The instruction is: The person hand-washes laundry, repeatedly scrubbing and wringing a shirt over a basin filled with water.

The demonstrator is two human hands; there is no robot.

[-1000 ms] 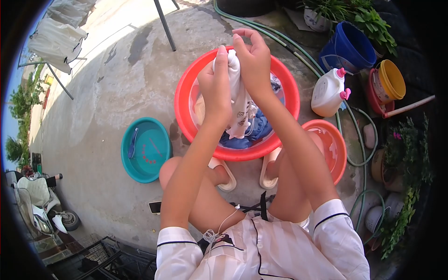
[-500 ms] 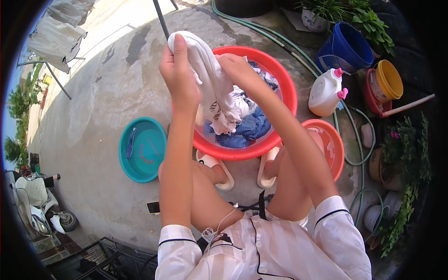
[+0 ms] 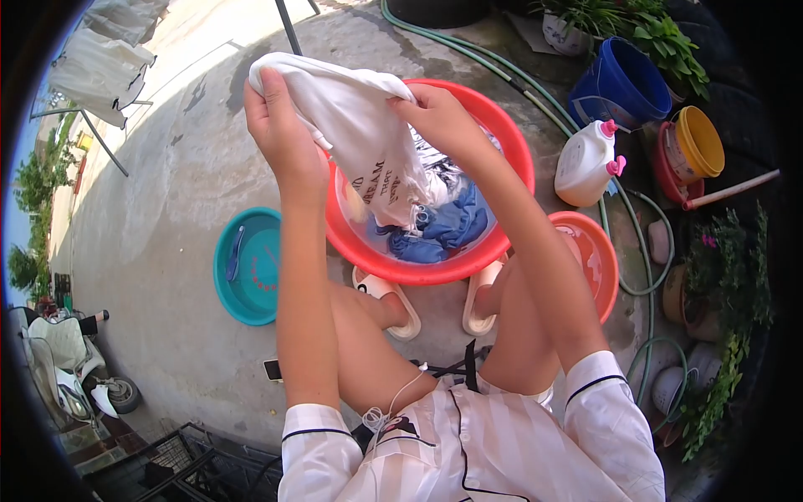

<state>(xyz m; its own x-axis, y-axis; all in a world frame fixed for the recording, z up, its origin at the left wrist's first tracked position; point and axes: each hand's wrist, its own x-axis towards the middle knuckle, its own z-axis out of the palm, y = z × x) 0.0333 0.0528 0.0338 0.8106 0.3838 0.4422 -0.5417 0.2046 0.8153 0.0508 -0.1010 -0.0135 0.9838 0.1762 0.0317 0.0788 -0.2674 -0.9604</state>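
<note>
A white T-shirt [image 3: 351, 109] with dark printed lettering is stretched between my two hands over a large red basin [image 3: 520, 159]. My left hand [image 3: 276, 125] grips one upper corner, thumb on top of the cloth. At the other upper edge, my right hand [image 3: 431, 113] pinches the fabric. The shirt's lower end hangs bunched in the basin. Beside it lie blue clothes [image 3: 447, 230] and a black-and-white patterned piece [image 3: 435, 171] in the water, partly hidden by the shirt and my right arm.
A teal basin [image 3: 224, 293] with a blue-handled brush [image 3: 235, 251] stands left, near a phone [image 3: 273, 370]. To the right are an orange basin [image 3: 598, 259], a detergent jug [image 3: 581, 167], a hose [image 3: 648, 335], a blue bucket [image 3: 598, 105] and a yellow bucket [image 3: 698, 146].
My left hand has moved left and slightly down, my right hand slightly right. The shirt is now spread wider, showing more lettering.
</note>
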